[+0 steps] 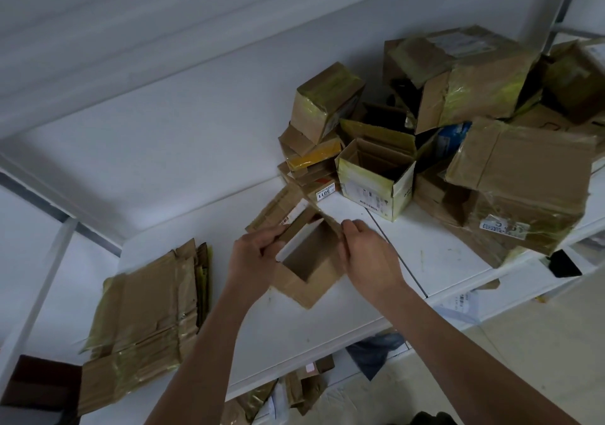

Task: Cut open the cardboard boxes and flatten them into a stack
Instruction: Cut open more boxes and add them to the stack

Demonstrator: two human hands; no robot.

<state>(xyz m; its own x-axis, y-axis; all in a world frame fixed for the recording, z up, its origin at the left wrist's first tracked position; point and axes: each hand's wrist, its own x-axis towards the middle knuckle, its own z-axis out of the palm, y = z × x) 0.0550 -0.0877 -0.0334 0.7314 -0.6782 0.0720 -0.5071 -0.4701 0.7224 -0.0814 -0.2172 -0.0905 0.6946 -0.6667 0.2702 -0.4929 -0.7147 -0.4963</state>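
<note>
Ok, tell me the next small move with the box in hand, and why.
Probably push opposite sides together to collapse the small open box. The left hand and right hand grip its opposite walls, it looks open through, and the flattened stack waits at the left.

A white table (435, 261) stood against a pale wall (163, 64), with a small black object (564, 263) at its right edge and a dark bag (376, 352) beneath it.

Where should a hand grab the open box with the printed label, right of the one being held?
Probably the near-left top rim of the open labelled box, pinched from above. It stands upright with its mouth open and that corner faces bare table; other boxes crowd its back and right.
</note>
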